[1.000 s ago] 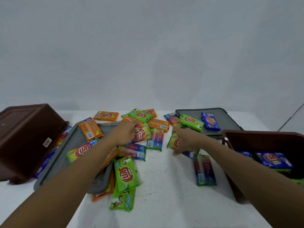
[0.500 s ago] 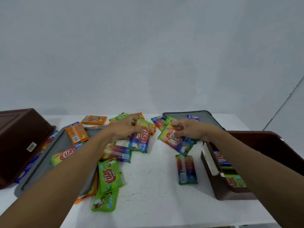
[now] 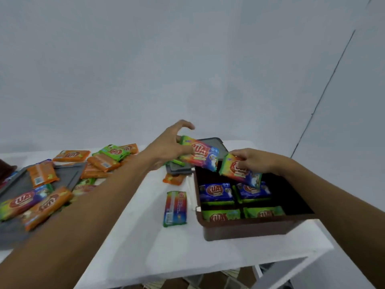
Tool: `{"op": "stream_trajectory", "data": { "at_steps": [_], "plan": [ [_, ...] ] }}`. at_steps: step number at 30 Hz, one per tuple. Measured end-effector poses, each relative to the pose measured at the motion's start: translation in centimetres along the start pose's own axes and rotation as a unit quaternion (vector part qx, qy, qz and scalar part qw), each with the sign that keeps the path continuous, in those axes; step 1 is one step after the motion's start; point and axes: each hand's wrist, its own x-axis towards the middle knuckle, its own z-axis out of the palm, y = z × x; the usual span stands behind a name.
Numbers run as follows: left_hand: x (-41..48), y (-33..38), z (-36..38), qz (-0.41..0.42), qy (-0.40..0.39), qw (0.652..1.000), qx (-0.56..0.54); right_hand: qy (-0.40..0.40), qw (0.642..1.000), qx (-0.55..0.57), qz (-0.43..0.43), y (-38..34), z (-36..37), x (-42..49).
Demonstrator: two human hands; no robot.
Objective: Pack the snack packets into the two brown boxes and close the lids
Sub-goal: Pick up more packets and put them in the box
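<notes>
An open brown box [image 3: 245,227] stands at the table's right, with blue and green snack packets [image 3: 216,192] lying flat inside. My right hand [image 3: 253,160] pinches a rainbow-coloured packet [image 3: 239,173] and holds it tilted over the box's far side. My left hand [image 3: 168,146] grips a second rainbow packet [image 3: 200,156] just above the box's far-left corner, its index finger lifted. The other brown box [image 3: 6,168] barely shows at the left edge.
A grey lid [image 3: 18,184] at the left carries several orange and rainbow packets [image 3: 41,174]. More packets are scattered at the back. One rainbow packet [image 3: 175,208] lies beside the box. Another grey lid [image 3: 210,142] sits behind the box. The table edge [image 3: 270,259] is near.
Both hands lifted their packets off the table and carried them right, over the open brown box. The view has swung right, so the left box has almost left the frame.
</notes>
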Motion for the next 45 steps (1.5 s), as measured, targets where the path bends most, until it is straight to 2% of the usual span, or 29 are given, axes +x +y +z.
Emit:
{"op": "stream_trajectory", "data": {
  "at_steps": [3, 8, 10, 14, 18, 21, 23, 26, 30, 33, 38, 45],
  "plan": [
    [1.0, -0.1, 4.2, 0.020, -0.015, 0.991, 0.133, 0.006, 0.993, -0.112, -0.027, 3.1, 0.2, -1.2],
    [2.1, -2.6, 10.7, 0.019, -0.039, 0.962, 0.271, 0.018, 0.983, -0.177, -0.052, 7.4, 1.2, -1.5],
    [2.2, -3.2, 12.1, 0.035, -0.034, 0.925, 0.376, 0.044, 0.974, -0.210, -0.073, 8.1, 2.0, -1.5],
    [2.0, -3.6, 13.4, 0.078, -0.015, 0.805, 0.588, 0.103, 0.935, -0.323, -0.107, 9.3, 3.1, -1.0],
    [2.0, -4.2, 13.8, 0.078, -0.006, 0.752, 0.654, 0.051, 0.953, -0.284, -0.096, 9.7, 2.8, -0.8],
    [2.1, -4.4, 13.8, 0.127, -0.017, 0.722, 0.680, 0.020, 0.959, -0.272, -0.083, 10.0, 2.7, -0.4],
    [2.1, -4.4, 13.9, 0.149, -0.083, 0.720, 0.673, 0.021, 0.961, -0.264, -0.081, 10.0, 2.7, -0.2],
    [2.0, -4.0, 14.0, 0.084, -0.161, 0.755, 0.630, 0.020, 0.962, -0.259, -0.082, 10.0, 2.7, -0.1],
    [2.4, -4.2, 14.1, 0.066, -0.164, 0.742, 0.647, 0.020, 0.961, -0.262, -0.084, 10.2, 2.6, 0.2],
    [2.7, -4.2, 14.2, 0.038, -0.144, 0.745, 0.650, 0.022, 0.962, -0.259, -0.087, 10.2, 2.6, 0.3],
    [2.9, -4.2, 14.1, 0.040, -0.136, 0.741, 0.657, 0.032, 0.960, -0.263, -0.089, 10.3, 2.7, 0.4],
    [2.3, -3.8, 12.1, 0.046, -0.185, 0.752, 0.631, 0.022, 0.969, -0.233, -0.078, 10.4, 2.3, 0.5]
  ]
}}
